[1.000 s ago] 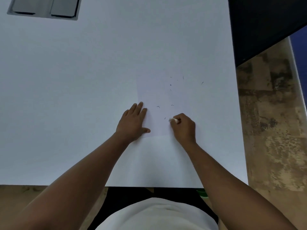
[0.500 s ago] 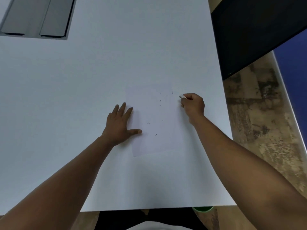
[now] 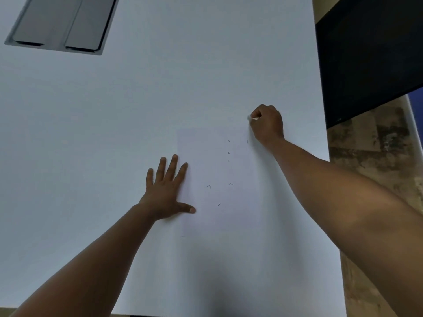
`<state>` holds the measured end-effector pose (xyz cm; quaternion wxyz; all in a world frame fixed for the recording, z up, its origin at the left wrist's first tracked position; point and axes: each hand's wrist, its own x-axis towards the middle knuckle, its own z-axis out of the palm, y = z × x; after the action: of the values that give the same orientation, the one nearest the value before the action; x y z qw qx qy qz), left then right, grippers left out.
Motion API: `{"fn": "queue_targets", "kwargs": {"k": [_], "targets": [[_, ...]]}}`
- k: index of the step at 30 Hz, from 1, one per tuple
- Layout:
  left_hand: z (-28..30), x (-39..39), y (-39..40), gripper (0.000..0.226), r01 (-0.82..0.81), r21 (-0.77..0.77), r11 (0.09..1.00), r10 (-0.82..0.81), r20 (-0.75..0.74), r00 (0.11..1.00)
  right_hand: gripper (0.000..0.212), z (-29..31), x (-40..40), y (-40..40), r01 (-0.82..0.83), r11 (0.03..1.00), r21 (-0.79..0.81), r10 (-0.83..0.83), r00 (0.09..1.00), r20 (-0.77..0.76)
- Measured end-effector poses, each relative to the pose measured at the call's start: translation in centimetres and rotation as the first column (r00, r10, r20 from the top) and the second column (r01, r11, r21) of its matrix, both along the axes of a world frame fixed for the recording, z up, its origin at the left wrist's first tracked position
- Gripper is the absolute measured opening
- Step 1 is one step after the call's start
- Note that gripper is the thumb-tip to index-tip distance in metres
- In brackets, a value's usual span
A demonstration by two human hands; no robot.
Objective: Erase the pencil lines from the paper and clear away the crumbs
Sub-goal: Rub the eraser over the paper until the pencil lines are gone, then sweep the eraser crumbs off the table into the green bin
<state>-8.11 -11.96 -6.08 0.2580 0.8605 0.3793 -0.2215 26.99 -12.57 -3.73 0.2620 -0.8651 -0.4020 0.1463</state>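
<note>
A white sheet of paper (image 3: 206, 156) lies on the white table (image 3: 114, 122). Several small dark eraser crumbs (image 3: 229, 156) are scattered over its right half. My left hand (image 3: 167, 191) rests flat with fingers spread on the paper's left edge. My right hand (image 3: 266, 123) is curled into a fist beyond the paper's far right corner. A small white eraser (image 3: 251, 118) is pinched in its fingertips, with only its tip showing. No pencil lines are visible on the paper.
A grey recessed panel with two flaps (image 3: 61, 24) sits in the table at the far left. A dark panel (image 3: 370, 53) stands beyond the table's right edge. Mottled brown floor (image 3: 377, 168) lies to the right.
My right hand has carried the eraser from the paper's near right part up past its far right corner. My left hand has stayed flat on the paper's left edge. The camera has tilted.
</note>
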Motion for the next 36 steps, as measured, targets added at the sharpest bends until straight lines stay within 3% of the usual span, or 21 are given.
{"fn": "queue_targets", "kwargs": {"k": [9,16,18,22,25,32,36], "targets": [[0.0,-0.1,0.0,0.139,-0.023,-0.071,0.997,0.024,0.013,1.0,0.024,-0.2,0.6,0.4,-0.199,0.979,0.046,0.2,0.979,-0.025],[0.2,-0.5,0.0,0.137,-0.006,-0.113,0.994,0.014,0.07,0.997,0.023,0.0,-5.4,-3.4,-0.017,0.98,0.2,0.04,0.993,-0.108],[0.3,-0.4,0.1,0.137,-0.002,-0.114,0.993,0.01,0.07,0.998,0.02,-0.5,-9.4,-6.2,0.019,0.98,0.198,0.025,0.976,-0.214],[0.6,-0.3,0.0,0.138,0.01,-0.108,0.994,-0.004,0.05,0.999,0.017,-0.8,-17.4,-11.0,0.132,0.987,0.097,-0.048,0.8,-0.599],[0.9,-0.1,0.1,0.14,0.043,-0.104,0.994,-0.042,0.014,0.999,0.019,-0.3,-21.6,-12.2,0.225,0.973,0.051,-0.104,0.628,-0.771],[1.2,0.3,0.1,0.146,0.062,-0.103,0.993,-0.067,-0.049,0.996,0.016,-0.3,-22.6,-11.3,0.365,0.931,0.007,-0.179,0.473,-0.863],[1.2,0.2,0.3,0.147,0.056,-0.137,0.989,-0.062,-0.038,0.997,0.015,-0.6,-17.1,-10.8,0.607,0.787,0.106,-0.25,0.472,-0.846]]}}
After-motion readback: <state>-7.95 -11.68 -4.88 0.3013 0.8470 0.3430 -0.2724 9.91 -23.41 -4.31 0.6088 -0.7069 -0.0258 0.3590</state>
